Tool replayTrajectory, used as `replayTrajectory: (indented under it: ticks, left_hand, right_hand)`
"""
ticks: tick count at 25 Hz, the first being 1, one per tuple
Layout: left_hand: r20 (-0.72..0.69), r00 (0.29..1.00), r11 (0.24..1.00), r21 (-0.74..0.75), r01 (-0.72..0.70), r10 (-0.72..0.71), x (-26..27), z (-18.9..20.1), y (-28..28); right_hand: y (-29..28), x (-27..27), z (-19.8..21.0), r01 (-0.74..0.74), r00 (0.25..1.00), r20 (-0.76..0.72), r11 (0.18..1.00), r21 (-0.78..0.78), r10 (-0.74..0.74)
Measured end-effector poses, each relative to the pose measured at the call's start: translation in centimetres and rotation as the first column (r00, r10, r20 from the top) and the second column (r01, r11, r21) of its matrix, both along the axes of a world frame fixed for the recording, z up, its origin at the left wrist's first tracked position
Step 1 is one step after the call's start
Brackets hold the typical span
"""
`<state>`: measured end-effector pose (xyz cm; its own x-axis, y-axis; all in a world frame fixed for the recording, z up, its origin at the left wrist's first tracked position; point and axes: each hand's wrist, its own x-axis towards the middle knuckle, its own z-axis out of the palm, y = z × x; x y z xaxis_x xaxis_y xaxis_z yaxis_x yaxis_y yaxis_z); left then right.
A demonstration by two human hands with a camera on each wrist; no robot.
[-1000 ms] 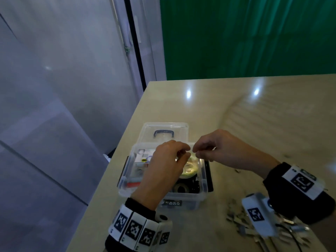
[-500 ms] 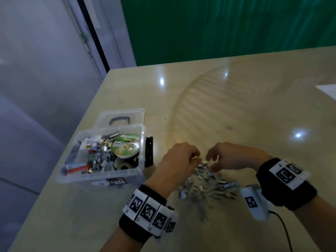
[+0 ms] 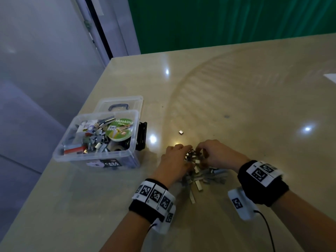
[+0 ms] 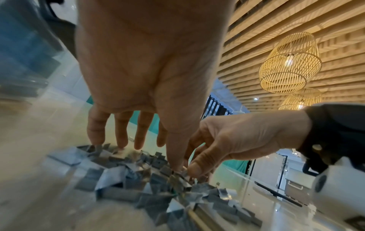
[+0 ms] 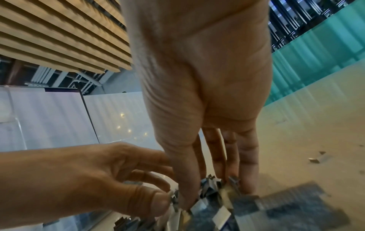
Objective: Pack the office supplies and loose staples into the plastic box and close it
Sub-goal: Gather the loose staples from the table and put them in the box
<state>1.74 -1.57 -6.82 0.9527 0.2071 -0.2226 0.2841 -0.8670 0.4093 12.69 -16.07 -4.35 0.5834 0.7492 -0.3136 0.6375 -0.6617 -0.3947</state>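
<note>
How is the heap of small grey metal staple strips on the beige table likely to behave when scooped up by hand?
The heap of grey metal staple strips would probably scatter: its pieces lie loose and crisscrossed, and one stray bit sits apart. Each strip looks stiff and straight, so unlikely to flop. On the glossy beige table they may slide; both the left hand and right hand gather them.

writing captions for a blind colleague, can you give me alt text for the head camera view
Two hands, left hand and right hand, gather a pile of loose staples on a beige table. To the left stands an open clear plastic box holding staples and a masking tape roll, its lid behind it.
</note>
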Motion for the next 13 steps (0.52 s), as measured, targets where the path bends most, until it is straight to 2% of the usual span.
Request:
replayTrajectory:
  ticks: [4, 13]
  left_hand:
    - [-0.022, 1.0, 0.997, 0.077, 0.003, -0.001, 0.4, 0.3, -0.2]
    - [0.004, 1.0, 0.996, 0.089, -0.017, 0.017, 0.6, -0.3, 0.0]
  right_hand:
    - [0.2, -0.4, -0.5, 0.038, 0.999, -0.014, 0.996, 0.077, -0.037]
    - [0.1, -0.3, -1.3, 0.108, 0.994, -0.041, 0.984, 0.141, -0.103]
